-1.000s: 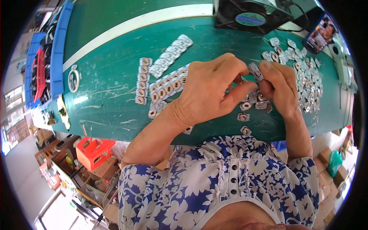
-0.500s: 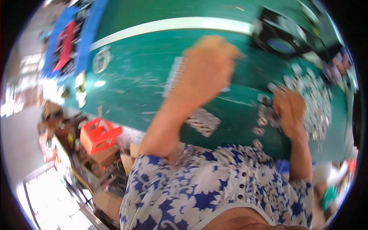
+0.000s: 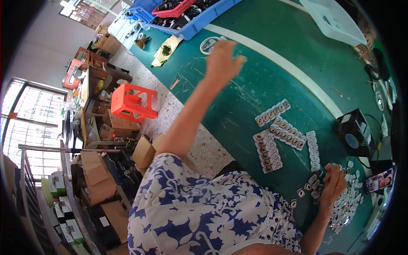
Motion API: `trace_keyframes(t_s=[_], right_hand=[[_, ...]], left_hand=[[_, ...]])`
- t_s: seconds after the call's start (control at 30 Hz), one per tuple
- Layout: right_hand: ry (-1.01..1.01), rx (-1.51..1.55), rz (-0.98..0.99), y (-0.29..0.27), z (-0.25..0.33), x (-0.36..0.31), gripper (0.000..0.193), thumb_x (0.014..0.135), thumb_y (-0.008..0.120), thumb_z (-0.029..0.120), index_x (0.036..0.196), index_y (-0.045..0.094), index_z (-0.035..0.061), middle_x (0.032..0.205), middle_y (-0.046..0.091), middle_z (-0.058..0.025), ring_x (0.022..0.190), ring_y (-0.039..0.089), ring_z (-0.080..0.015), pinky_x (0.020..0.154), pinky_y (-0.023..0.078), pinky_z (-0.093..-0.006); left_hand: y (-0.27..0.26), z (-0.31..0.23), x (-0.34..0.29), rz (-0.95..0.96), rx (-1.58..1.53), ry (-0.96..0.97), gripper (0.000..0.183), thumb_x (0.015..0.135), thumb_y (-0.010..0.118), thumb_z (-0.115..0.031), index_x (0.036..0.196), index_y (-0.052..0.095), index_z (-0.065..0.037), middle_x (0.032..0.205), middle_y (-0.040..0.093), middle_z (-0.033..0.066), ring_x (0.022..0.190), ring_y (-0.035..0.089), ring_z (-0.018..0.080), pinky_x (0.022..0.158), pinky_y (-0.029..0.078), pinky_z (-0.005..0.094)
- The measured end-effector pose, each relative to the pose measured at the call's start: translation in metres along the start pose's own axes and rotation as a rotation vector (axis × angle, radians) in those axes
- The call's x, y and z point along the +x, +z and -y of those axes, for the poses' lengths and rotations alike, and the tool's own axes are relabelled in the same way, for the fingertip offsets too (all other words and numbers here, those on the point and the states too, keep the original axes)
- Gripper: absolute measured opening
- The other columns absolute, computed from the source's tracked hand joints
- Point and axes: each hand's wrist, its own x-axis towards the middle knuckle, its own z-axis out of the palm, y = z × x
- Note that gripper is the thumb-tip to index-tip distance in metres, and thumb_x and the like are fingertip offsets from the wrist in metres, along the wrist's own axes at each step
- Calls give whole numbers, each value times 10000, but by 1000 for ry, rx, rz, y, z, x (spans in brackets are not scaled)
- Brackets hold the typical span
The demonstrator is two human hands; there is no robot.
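Note:
My left hand (image 3: 223, 63) is stretched out to the far left, with its thumb apart from the fingers. It hovers at a round white dish (image 3: 202, 47) and partly covers it; some small pale pieces show inside. My right hand (image 3: 333, 186) is closed, its fingers curled beside a heap of small silvery metal parts (image 3: 345, 204); what the fingertips hold is too small to make out. Several loose square parts with round centres (image 3: 301, 193) lie left of that hand. Between my hands, similar parts stand in neat rows (image 3: 267, 153), some with brown round faces.
A black box-shaped device (image 3: 356, 134) and a lit phone (image 3: 379, 180) stand at the right. Beyond are a white plastic tub (image 3: 333, 21) and a blue crate (image 3: 199, 27) with a red basket (image 3: 174, 9). An orange stool (image 3: 127, 104) and cardboard boxes (image 3: 100, 176) stand left of the green table.
The view has turned left. My left hand has moved from above the rows of parts to the round dish. My right hand stays beside the metal parts heap.

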Motion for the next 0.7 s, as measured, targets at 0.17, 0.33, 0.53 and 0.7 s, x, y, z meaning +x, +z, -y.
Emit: trace_keyframes(t_s=[0.17, 0.33, 0.53, 0.7], right_hand=[[-192, -231, 118, -14, 0, 1, 244, 977, 508, 117, 834, 666, -2, 622, 536, -61, 558, 492, -173, 543, 371, -339], [-127, -80, 161, -5, 16, 12, 191, 964, 514, 65, 829, 622, -14, 674, 566, -125, 535, 541, -225, 508, 416, -342], [-87, -64, 198, -14, 27, 5, 231, 998, 521, 82, 826, 616, -38, 667, 582, -134, 542, 570, -244, 525, 446, -335], [-183, -65, 179, -15, 20, 9, 220, 984, 560, 77, 803, 576, -47, 677, 579, -154, 547, 579, -283, 518, 452, -349]], left_hand=[[21, 95, 32, 29, 151, -59, 470, 811, 756, -324, 1150, 641, -19, 1115, 646, 206, 1088, 578, 395, 917, 477, 491], [31, 114, 51, 280, 352, -14, 414, 850, 707, -243, 1208, 648, -44, 1070, 691, 162, 1056, 614, 364, 865, 483, 505], [36, 101, 68, 327, 388, 47, 360, 869, 684, -241, 1172, 666, -46, 1050, 704, 126, 1049, 621, 349, 859, 481, 509], [43, 91, 53, 217, 400, -26, 546, 886, 683, -412, 1278, 595, -43, 1273, 607, 141, 1237, 510, 328, 993, 396, 549]])
